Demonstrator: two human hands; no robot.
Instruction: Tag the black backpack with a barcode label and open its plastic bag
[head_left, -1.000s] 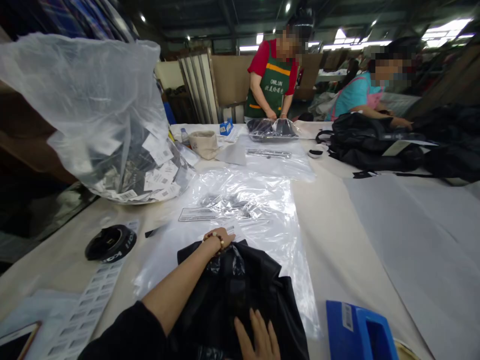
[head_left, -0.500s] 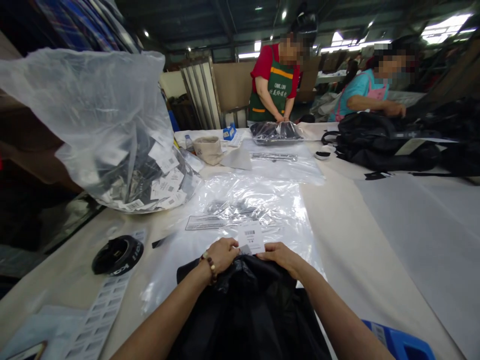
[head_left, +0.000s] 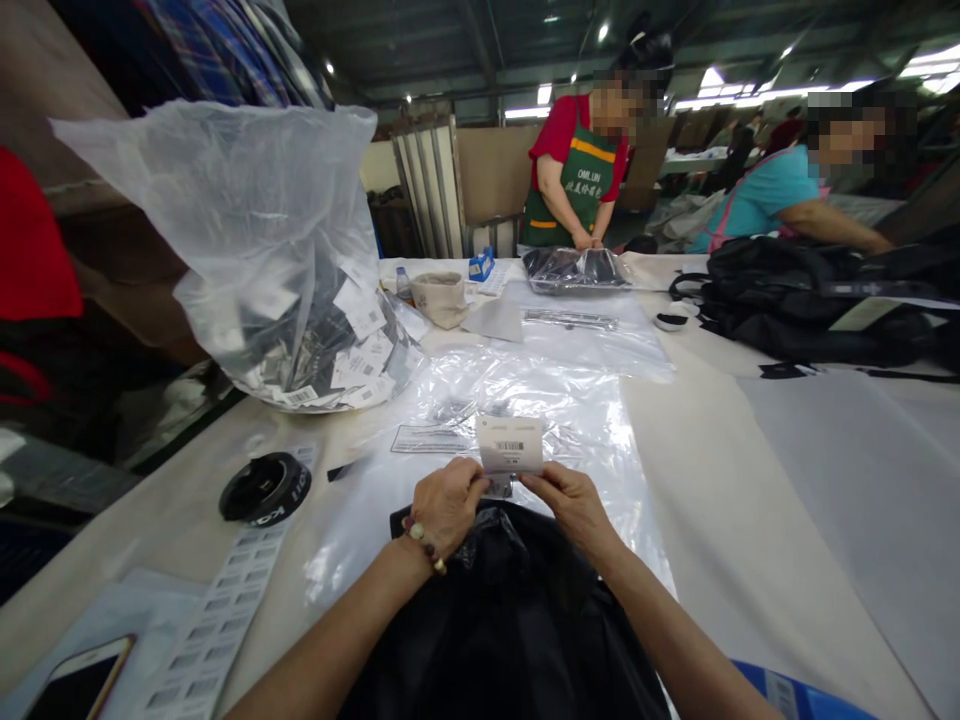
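Observation:
Between my hands a white paper tag (head_left: 511,443) with a barcode stands up, bent along its lower part. My left hand (head_left: 448,503), a beaded bracelet at its wrist, pinches the tag's lower left edge. My right hand (head_left: 576,506) pinches the lower right edge with thumb and fingers. Just below them a black fabric item (head_left: 502,620), perhaps a bag, fills the near table edge; its full shape is out of view. Clear plastic bags (head_left: 592,420) lie flat under and beyond my hands.
At left stand a large clear bag of tags (head_left: 300,330), a black tape roll (head_left: 264,488), a sticker strip (head_left: 217,610) and a phone (head_left: 79,685). A co-worker in a green apron (head_left: 574,185) handles a wrapped item opposite; another works by black bags (head_left: 817,300).
Both hands have lifted the tag's lower edge off the black item, and the tag now curves upright. The view has turned slightly left. The co-worker at right has reached farther right.

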